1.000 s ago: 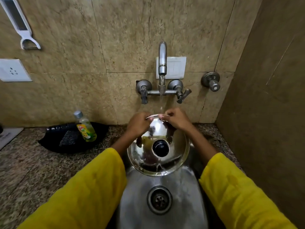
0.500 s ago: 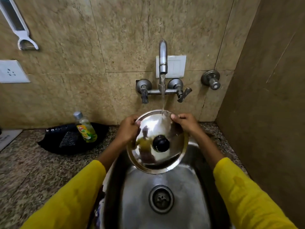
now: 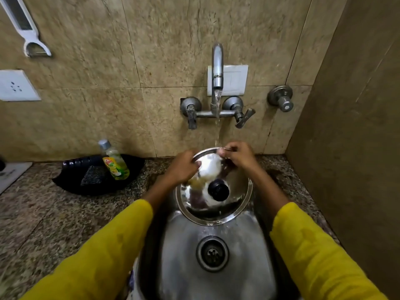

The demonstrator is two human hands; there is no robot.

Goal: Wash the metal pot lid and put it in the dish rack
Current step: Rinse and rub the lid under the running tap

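Observation:
The round metal pot lid point(image 3: 234, 207) with a black knob point(image 3: 218, 190) is held tilted over the steel sink point(image 3: 188, 267), its top face toward me. My left hand point(image 3: 181, 167) grips the lid's upper left rim. My right hand point(image 3: 238, 155) pinches the upper right rim. Water streams from the wall tap point(image 3: 217, 68) onto the lid's top edge and runs off its lower edge into the sink. No dish rack is in view.
A green dish soap bottle point(image 3: 114, 163) and a scrub pad point(image 3: 93, 177) sit in a black tray point(image 3: 71, 182) on the granite counter at the left. Tap handles point(image 3: 243, 118) project from the tiled wall. A brown side wall stands close on the right.
Both hands have shifted along the lid's upper rim, closer together than half a second ago, and the lid has turned and sunk a little under the running water.

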